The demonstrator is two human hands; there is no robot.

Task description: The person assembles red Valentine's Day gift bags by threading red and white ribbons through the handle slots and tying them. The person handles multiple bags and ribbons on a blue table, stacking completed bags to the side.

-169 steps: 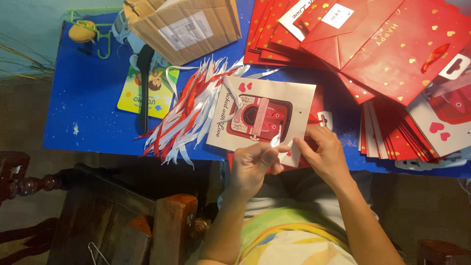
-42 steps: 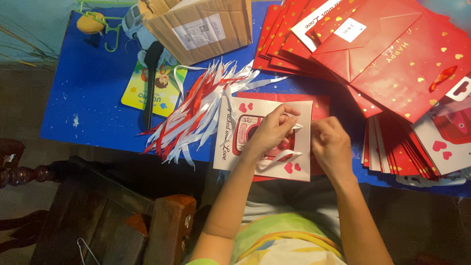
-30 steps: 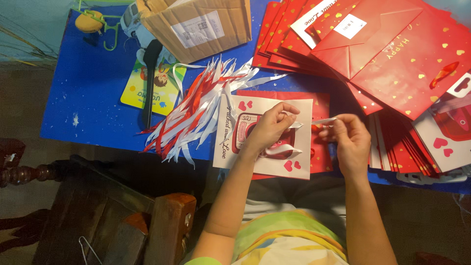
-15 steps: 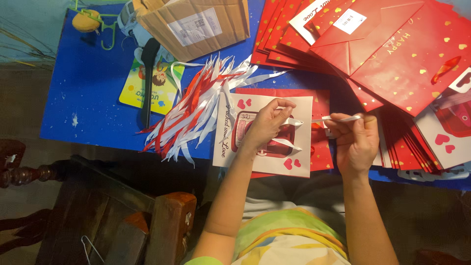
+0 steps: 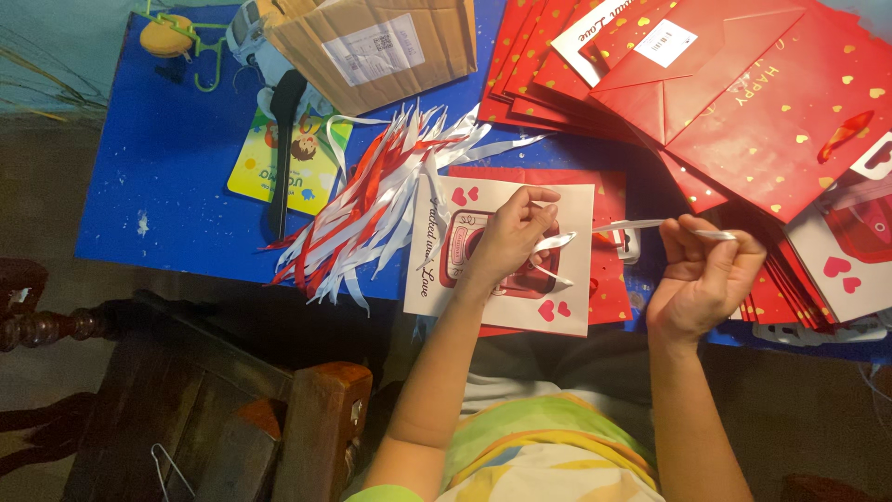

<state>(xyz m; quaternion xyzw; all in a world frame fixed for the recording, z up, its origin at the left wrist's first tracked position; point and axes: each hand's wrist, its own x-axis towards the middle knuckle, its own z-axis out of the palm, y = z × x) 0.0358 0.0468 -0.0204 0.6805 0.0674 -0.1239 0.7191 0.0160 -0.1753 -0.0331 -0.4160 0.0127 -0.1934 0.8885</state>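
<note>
A white gift bag with red hearts (image 5: 567,206) lies flat at the blue table's near edge, on top of a red bag (image 5: 609,279). My left hand (image 5: 511,237) presses down on the middle of the white bag, fingers by the white ribbon's end. My right hand (image 5: 706,274) is raised to the right of the bag, pinching a white ribbon (image 5: 632,225) that stretches from the bag to my fingers.
A heap of red and white ribbons (image 5: 372,209) lies left of the bag. Stacked red gift bags (image 5: 743,102) fill the table's right side. A cardboard box (image 5: 372,46), a yellow-green card (image 5: 279,163), a black tool (image 5: 283,139) and a wooden chair (image 5: 232,409) are to the left.
My right hand has pulled the white ribbon out to the right, away from the bag. My left hand moved onto the bag's middle and holds it down.
</note>
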